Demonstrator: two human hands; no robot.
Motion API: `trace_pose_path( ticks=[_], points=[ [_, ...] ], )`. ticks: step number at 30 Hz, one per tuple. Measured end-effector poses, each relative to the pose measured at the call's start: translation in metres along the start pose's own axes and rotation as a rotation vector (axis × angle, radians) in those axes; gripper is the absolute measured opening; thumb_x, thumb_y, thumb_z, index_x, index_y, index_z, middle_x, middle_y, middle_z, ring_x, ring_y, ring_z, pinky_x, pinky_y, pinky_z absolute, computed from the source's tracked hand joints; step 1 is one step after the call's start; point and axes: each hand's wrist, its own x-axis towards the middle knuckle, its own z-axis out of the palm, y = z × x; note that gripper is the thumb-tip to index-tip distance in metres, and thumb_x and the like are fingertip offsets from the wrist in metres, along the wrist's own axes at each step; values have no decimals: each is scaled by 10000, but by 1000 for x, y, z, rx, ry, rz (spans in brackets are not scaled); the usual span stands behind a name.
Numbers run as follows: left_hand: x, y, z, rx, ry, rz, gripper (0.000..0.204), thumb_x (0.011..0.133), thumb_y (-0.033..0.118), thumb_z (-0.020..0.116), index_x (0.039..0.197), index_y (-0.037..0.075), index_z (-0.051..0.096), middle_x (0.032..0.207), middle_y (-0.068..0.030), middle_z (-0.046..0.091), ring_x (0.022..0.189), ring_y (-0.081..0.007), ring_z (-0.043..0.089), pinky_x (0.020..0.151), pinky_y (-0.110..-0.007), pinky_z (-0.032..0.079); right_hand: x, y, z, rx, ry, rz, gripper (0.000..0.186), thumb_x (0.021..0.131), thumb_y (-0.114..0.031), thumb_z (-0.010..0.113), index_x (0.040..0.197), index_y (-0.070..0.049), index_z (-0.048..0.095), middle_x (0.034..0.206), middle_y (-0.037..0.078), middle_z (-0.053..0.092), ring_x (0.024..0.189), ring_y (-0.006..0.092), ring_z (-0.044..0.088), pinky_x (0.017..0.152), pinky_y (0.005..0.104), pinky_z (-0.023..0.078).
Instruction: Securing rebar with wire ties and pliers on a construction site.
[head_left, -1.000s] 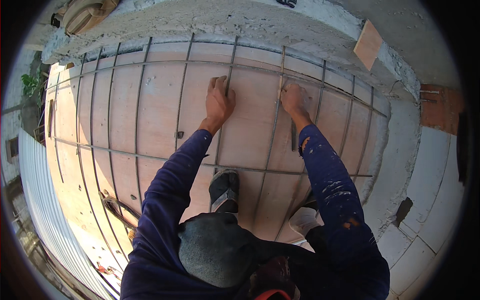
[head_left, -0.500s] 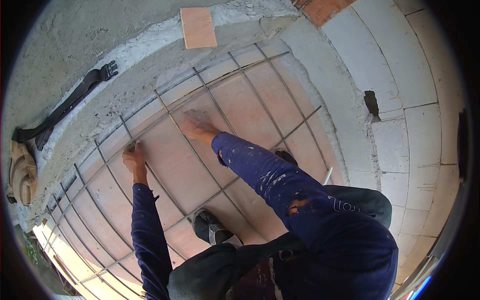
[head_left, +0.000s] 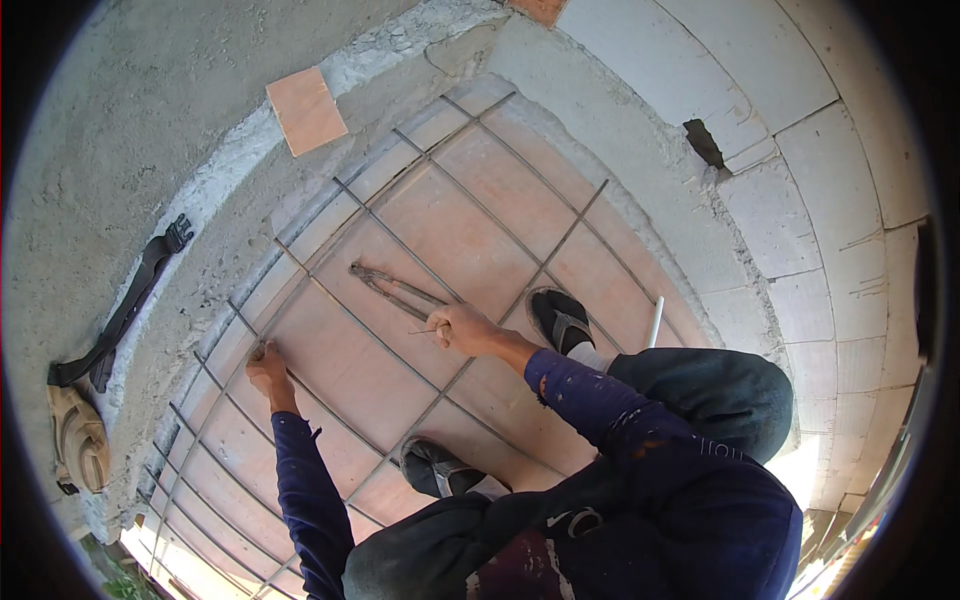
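A grid of steel reinforcing bars [head_left: 500,300] lies over reddish-brown formwork boards. My left hand [head_left: 266,366] rests closed on a bar crossing at the left of the grid. My right hand [head_left: 462,327] is closed around the handles of long pincers [head_left: 385,287], whose jaws lie on the boards toward the upper left. A thin piece of wire sticks out of that hand. Both dark blue sleeves come in from below, and my two dark shoes [head_left: 560,317] stand on the boards between the bars.
A concrete surface [head_left: 150,130] borders the grid at upper left, with a square tan tile [head_left: 305,109] on its edge, a black strap [head_left: 125,310] and a tan glove or cloth [head_left: 78,438]. Pale masonry blocks [head_left: 800,170] line the right side. A white rod [head_left: 655,322] stands beside my right leg.
The view has swung further around. My right hand left the bar it pressed on and now grips the pincers' handles. My left hand stays on a bar crossing.
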Motion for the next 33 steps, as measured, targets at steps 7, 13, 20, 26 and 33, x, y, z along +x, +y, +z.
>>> trace_pose_path(
  ticks=[7,13,20,26,33],
  points=[
    [4,-4,-2,-56,-18,33,248,815,225,760,830,-16,702,793,-112,706,729,-227,640,705,-368,497,-12,13,-7,-240,127,68,126,877,-45,548,968,-10,627,922,231,692,882,376,680,746,446,517],
    [20,-13,-3,-57,-84,48,191,835,177,729,753,14,672,705,-54,647,610,-175,570,586,-342,440,-16,7,-22,-355,62,121,161,818,-28,565,947,-16,661,960,241,699,957,406,678,791,474,526],
    [22,-40,-48,-226,-305,-41,111,928,187,679,862,100,659,667,18,562,579,-93,531,495,-270,380,6,-19,-87,-921,-457,167,296,793,-180,675,1070,-85,721,1123,178,705,1046,365,651,886,483,507],
    [-66,-78,-143,-138,-282,218,131,954,188,645,950,58,666,711,21,563,630,-72,509,545,-220,346,-33,-74,-268,-957,-335,561,462,930,-251,578,1295,31,595,1255,222,641,983,371,699,763,440,618],
    [-149,-117,-158,-142,-181,4,65,938,94,614,919,51,658,700,4,592,576,-65,500,490,-214,335,-223,97,-266,-323,159,1057,421,964,-280,627,971,141,609,857,233,689,698,330,729,520,454,638]
  ],
)
